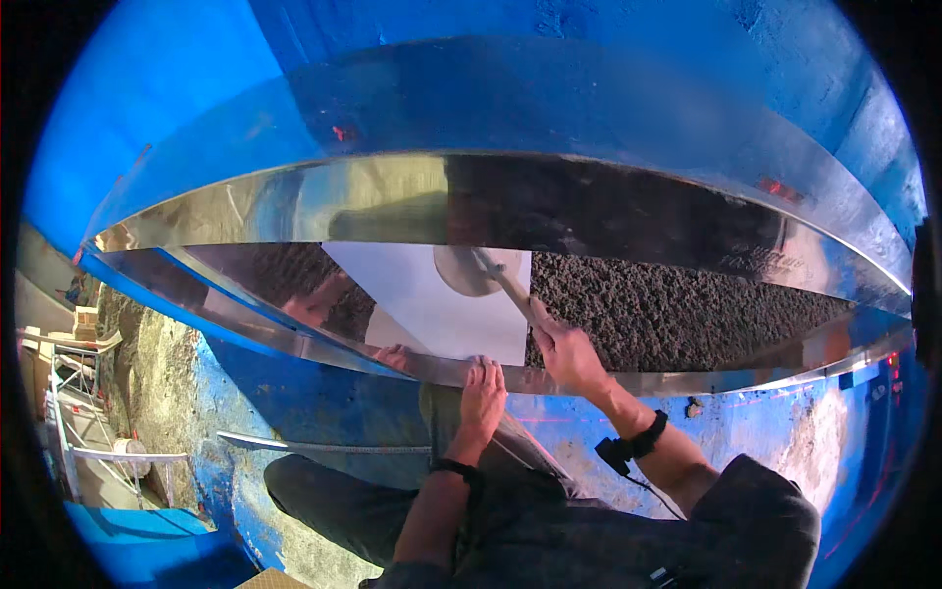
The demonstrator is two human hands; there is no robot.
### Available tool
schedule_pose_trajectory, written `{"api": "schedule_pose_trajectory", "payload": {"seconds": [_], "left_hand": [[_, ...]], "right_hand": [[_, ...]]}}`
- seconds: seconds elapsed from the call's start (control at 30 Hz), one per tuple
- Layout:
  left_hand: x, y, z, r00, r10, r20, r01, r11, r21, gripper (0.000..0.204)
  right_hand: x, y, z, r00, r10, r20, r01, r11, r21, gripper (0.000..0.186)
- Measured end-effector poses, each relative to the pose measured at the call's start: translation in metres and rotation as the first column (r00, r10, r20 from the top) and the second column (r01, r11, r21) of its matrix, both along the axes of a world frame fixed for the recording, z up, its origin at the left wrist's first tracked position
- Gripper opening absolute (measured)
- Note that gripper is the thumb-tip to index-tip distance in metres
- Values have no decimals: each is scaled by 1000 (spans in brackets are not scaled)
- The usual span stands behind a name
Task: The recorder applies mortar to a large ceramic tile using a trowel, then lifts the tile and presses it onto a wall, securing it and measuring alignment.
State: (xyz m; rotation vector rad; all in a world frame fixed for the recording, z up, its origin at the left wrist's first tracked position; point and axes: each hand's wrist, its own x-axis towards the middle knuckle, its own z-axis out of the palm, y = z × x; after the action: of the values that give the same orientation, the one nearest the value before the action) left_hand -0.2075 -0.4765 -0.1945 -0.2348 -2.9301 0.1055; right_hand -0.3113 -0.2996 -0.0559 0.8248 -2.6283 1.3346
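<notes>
In front of me a long opening is framed by shiny steel bands, and dark, coarse, crumbly material [677, 309] lies inside it. A white sheet [412, 294] covers part of that material, left of centre. My right hand [569, 358] is closed round the pale handle of a round-headed tool [466, 272]. The tool's flat, pale head is over the upper right part of the sheet; whether it touches is unclear. My left hand [482, 393] has its fingers curled over the near steel rim [628, 381], beside the sheet's lower edge.
A curved steel band [549, 196] rises along the far side, against a blue wall [196, 108]. Blue, stained surface lies around my legs, with a pale rod [324, 447] at left. Farther left are metal framing [103, 452] and wooden blocks [86, 321]. A strapped device [615, 452] sits at my right wrist.
</notes>
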Motion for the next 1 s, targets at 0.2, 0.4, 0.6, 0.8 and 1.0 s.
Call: {"api": "schedule_pose_trajectory", "payload": {"seconds": [0.2, 0.4, 0.6, 0.8, 1.0], "left_hand": [[-3, 1, -7, 999, -1, -34, 2, 999, 36, 71], [3, -10, -8, 1000, 2, -27, -1, 999, 41, 60], [-5, 5, 3, 999, -29, -15, 30, 996, 86, 72], [-1, -3, 2, 1000, -12, -22, 13, 997, 71, 72], [-5, 1, 0, 999, -29, -46, 30, 999, 37, 74]], "right_hand": [[-25, -15, -41, 966, -5, 259, -53, 975, 216, 47], [-18, -17, 11, 996, 29, 87, -34, 998, 50, 43], [-30, -3, -52, 992, -4, 128, -21, 981, 194, 41], [-40, -18, 4, 995, 29, 93, -37, 995, 93, 42], [-21, 0, -30, 998, -9, 60, 7, 1000, 26, 41]]}}
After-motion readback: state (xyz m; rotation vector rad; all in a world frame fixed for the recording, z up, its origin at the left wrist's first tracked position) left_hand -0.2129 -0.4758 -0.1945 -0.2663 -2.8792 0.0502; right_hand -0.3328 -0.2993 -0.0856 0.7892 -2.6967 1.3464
